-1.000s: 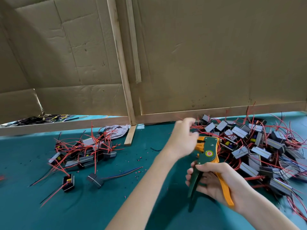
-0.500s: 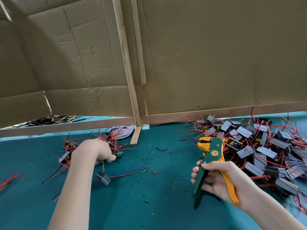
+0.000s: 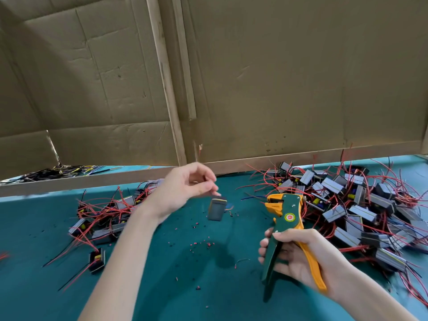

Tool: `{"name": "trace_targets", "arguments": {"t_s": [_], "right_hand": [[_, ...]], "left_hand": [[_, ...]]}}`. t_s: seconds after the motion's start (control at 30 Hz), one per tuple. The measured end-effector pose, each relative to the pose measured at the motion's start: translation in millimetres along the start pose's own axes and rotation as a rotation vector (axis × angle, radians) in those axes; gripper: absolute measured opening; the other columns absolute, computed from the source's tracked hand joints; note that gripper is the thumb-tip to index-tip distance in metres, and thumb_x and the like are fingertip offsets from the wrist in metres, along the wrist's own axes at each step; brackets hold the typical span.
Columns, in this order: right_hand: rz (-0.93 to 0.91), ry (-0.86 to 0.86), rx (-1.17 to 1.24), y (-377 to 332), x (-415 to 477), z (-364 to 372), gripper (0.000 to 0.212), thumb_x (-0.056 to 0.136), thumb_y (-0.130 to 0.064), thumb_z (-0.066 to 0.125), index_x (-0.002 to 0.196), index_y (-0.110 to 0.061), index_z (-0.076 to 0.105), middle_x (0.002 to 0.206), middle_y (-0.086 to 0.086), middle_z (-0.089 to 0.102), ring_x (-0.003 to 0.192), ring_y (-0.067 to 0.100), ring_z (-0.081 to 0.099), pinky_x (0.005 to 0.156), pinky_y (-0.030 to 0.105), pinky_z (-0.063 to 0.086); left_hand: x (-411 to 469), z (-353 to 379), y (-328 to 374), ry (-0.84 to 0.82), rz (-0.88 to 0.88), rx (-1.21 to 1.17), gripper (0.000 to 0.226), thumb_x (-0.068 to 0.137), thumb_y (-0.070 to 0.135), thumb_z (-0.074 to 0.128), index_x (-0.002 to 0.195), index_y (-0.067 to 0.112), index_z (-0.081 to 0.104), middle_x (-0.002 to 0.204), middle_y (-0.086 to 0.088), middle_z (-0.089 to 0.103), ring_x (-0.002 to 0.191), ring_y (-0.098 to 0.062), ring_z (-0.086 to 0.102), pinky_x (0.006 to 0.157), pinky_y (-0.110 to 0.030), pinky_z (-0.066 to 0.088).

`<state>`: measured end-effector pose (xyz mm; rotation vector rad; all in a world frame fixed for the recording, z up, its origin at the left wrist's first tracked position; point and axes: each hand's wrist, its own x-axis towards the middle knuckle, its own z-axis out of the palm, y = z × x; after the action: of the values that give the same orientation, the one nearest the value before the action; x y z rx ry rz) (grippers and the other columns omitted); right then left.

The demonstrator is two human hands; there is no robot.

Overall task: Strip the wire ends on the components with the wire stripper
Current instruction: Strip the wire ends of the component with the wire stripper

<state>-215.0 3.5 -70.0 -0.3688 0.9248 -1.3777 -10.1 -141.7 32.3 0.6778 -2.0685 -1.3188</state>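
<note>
Head view, one stripper (image 3: pixel 286 218), seemingly one dangling component (image 3: pixel 216 209)

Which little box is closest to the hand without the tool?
The lone grey box just under the left hand. It is by itself; all other boxes lie farther away.

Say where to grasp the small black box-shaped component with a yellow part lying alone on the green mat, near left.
Likely best: pinch the small black box-shaped component across its two long side walls, from above. It lies apart from the pile, both sides exposed, and its red and black wires trail toward the near left, leaving their ends free for the green-and-orange wire stripper.
</note>
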Motion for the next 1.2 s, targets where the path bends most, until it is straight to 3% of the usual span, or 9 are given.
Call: {"name": "trace_targets", "arguments": {"t_s": [0.1,0.2,0.27,0.37,0.47,0.6,0.83,1.03,1.2], "right_hand": [[-0.008,-0.009,0.01,-0.4,-0.5,-0.3,0.028,0.056,-0.001,0.068,0.083,0.005,0.067,0.084,0.026,0.065,0.071,0.039,0.068,0.065,0.048,0.059],[-0.021,-0.014,0.015,-1.8,-0.6,-1.1,0.031,0.052,-0.002,0.07,0.082,0.005,0.068,0.085,0.026,0.065,0.072,0.039,0.068,0.065,0.048,0.058],[-0.025,-0.018,0.013,-2.5,-0.9,-0.5,0.032,0.053,-0.002,0.07,0.084,0.005,0.067,0.085,0.026,0.065,0.072,0.039,0.068,0.066,0.048,0.058],[-0.028,-0.018,0.008,-2.4,-1.9,0.2,0.037,0.053,-0.002,0.07,0.089,0.005,0.065,0.086,0.026,0.065,0.072,0.039,0.068,0.066,0.048,0.058],[-0.027,-0.023,0.002,-2.1,-3.8,1.2,0.038,0.056,-0.002,0.069,0.092,0.006,0.064,0.086,0.026,0.065,0.073,0.039,0.068,0.065,0.047,0.058],[-0.028,-0.027,-0.016,-1.7,-5.8,3.4,0.031,0.061,-0.002,0.065,0.091,0.006,0.064,0.084,0.026,0.065,0.072,0.038,0.068,0.065,0.047,0.059],[-0.028,-0.03,-0.024,-1.0,-6.1,4.1,0.031,0.061,-0.002,0.065,0.091,0.006,0.064,0.084,0.026,0.065,0.072,0.038,0.068,0.065,0.047,0.059],[-0.038,-0.075,-0.047,-0.7,-5.4,4.0,0.023,0.057,0.008,0.065,0.079,0.005,0.072,0.081,0.026,0.064,0.071,0.039,0.067,0.065,0.048,0.059],[-0.077,-0.155,-0.102,-0.2,-7.1,6.4,0.03,0.052,-0.006,0.078,0.081,0.001,0.074,0.081,0.026,0.063,0.073,0.039,0.066,0.068,0.047,0.058]], "left_hand": [[8.9,22.8,-7.0,0.038,0.017,-0.12,0.026,0.094,-0.008,0.05,0.106,0.013,0.039,0.086,-0.013,0.072,0.072,-0.026,0.069,0.079,-0.03,0.056],[13.7,31.9,-17.6,0.072,0.013,-0.083,0.035,0.096,-0.007,0.046,0.115,0.019,0.031,0.09,-0.01,0.074,0.064,-0.022,0.064,0.07,-0.026,0.053],[17.6,33.0,-21.3,0.104,0.003,-0.048,0.027,0.096,-0.002,0.047,0.115,0.017,0.04,0.088,-0.006,0.075,0.065,-0.019,0.064,0.069,-0.024,0.052],[20.6,33.2,-24.5,0.144,-0.007,-0.101,0.003,0.097,0.009,0.054,0.098,0.01,0.055,0.078,-0.006,0.073,0.066,-0.019,0.065,0.066,-0.028,0.054],[21.3,33.9,-26.6,0.196,0.004,-0.099,0.011,0.092,0.015,0.063,0.084,0.009,0.06,0.071,-0.001,0.068,0.064,-0.016,0.065,0.062,-0.029,0.055],[22.9,33.3,-28.6,0.239,0.029,-0.093,0.009,0.086,0.01,0.069,0.083,0.009,0.061,0.063,0.005,0.063,0.06,-0.013,0.062,0.053,-0.024,0.051],[22.9,34.1,-32.5,0.225,-0.019,-0.023,0.008,0.094,0.01,0.059,0.087,0.014,0.056,0.058,0.01,0.059,0.059,-0.016,0.053,0.065,-0.034,0.046],[19.8,41.8,-23.7,0.165,-0.002,-0.143,0.021,0.098,-0.004,0.043,0.092,0.01,0.057,0.079,-0.001,0.053,0.057,-0.007,0.04,0.051,-0.016,0.034],[18.0,44.3,-19.8,0.164,0.043,-0.094,0.012,0.09,0.009,0.063,0.085,0.019,0.068,0.066,0.017,0.058,0.059,0.001,0.045,0.053,-0.013,0.036]]}}
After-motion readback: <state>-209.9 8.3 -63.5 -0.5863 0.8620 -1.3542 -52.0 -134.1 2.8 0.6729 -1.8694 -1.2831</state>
